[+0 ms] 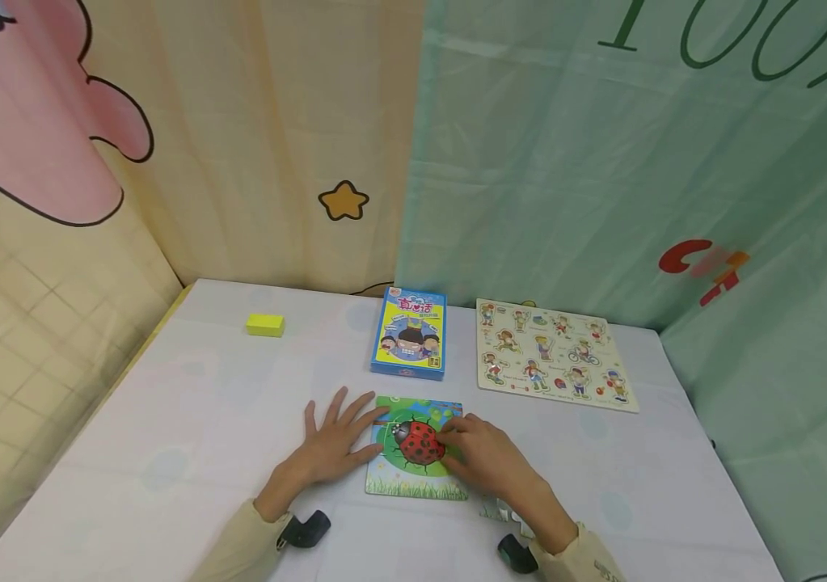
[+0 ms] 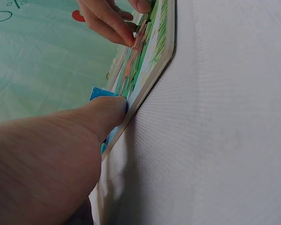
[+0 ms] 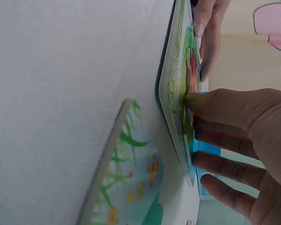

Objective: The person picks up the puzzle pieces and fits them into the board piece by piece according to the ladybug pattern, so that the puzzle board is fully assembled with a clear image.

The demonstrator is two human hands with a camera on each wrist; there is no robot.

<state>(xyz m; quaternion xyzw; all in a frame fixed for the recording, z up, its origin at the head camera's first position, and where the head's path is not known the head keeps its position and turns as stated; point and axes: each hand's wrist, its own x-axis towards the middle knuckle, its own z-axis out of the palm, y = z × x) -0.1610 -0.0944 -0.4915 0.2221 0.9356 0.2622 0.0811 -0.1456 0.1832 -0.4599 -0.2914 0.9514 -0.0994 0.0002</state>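
Note:
A ladybug jigsaw puzzle (image 1: 413,488) lies flat on the white table, its grass border towards me. My left hand (image 1: 336,446) rests with spread fingers at its left edge; in the left wrist view the thumb (image 2: 113,108) touches the rim. At the ladybug's right side my right hand (image 1: 489,457) pinches a puzzle piece, mostly hidden under the fingers. The right wrist view shows the thumb (image 3: 210,104) bent down onto the puzzle, the other fingers along its far side. A loose piece with grass and flowers (image 3: 139,161) lies near the right wrist.
Behind the puzzle stands a blue and yellow box (image 1: 409,333). To its right lies a cream board with small cartoon figures (image 1: 554,356). A yellow block (image 1: 265,325) sits at the back left. Curtains (image 1: 275,162) hang beyond the table.

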